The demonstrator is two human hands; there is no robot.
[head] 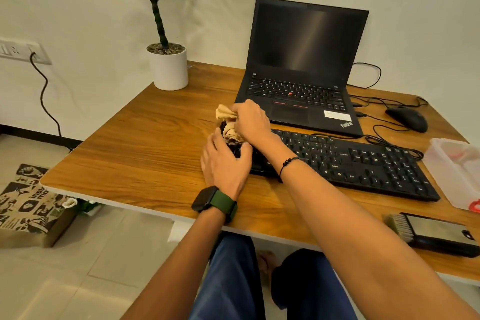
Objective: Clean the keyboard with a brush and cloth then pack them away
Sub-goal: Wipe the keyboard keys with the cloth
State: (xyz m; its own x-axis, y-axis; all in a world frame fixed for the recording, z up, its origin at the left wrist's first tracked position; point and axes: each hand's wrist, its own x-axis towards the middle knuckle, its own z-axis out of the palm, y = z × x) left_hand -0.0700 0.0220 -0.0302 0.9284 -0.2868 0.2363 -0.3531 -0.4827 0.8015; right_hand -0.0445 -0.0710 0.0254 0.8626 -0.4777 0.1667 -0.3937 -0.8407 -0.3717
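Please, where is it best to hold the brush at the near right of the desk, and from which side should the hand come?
Probably grip the brush by its dark flat body, coming from above with the right hand. It lies flat on the desk, bristles pointing left, so the long edges are free to pinch. Its right end is out of view.

Both bare forearms reach forward and converge. The right hand [250, 121] is farther out, knuckles up, fingers curled tight into a pinching grip. The left hand [224, 162] lies just beneath it, palm down, fingers loosely spread and straight (a watch sits on that wrist).
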